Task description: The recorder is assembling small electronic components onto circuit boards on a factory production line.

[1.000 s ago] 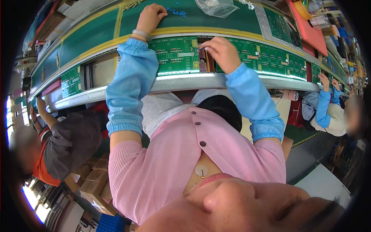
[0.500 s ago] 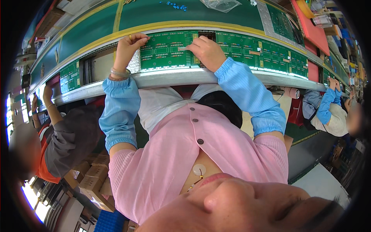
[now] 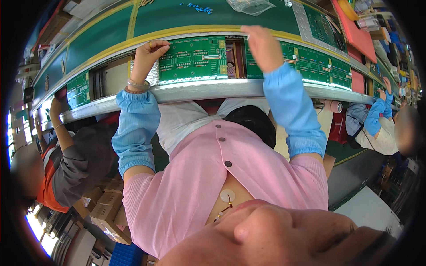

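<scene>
My left hand (image 3: 150, 58) is at the upper left corner of a green circuit board (image 3: 188, 73), thumb and forefinger pinched together. Whatever lies between those fingertips is hidden. Rows of small components and a white connector strip (image 3: 211, 57) sit on this board, which rests in a metal rail (image 3: 208, 88). My right hand (image 3: 266, 48) is raised over the left end of another green circuit board (image 3: 310, 66), with its fingertips above the rail's far edge. Its fingers are smeared by motion, so I cannot see what they hold.
Beyond the rail, small blue components (image 3: 199, 8) and a clear plastic bag (image 3: 250, 6) lie on the green bench. A gap (image 3: 235, 57) separates the two boards. Co-workers sit at both sides; one sleeve (image 3: 73, 155) shows at the left. Cardboard boxes (image 3: 106, 210) stand behind.
My right hand has left the connector strip on the nearer board and moved right and farther away, uncovering the gap. My left hand stays at the board's corner. The boards shift slightly left in view.
</scene>
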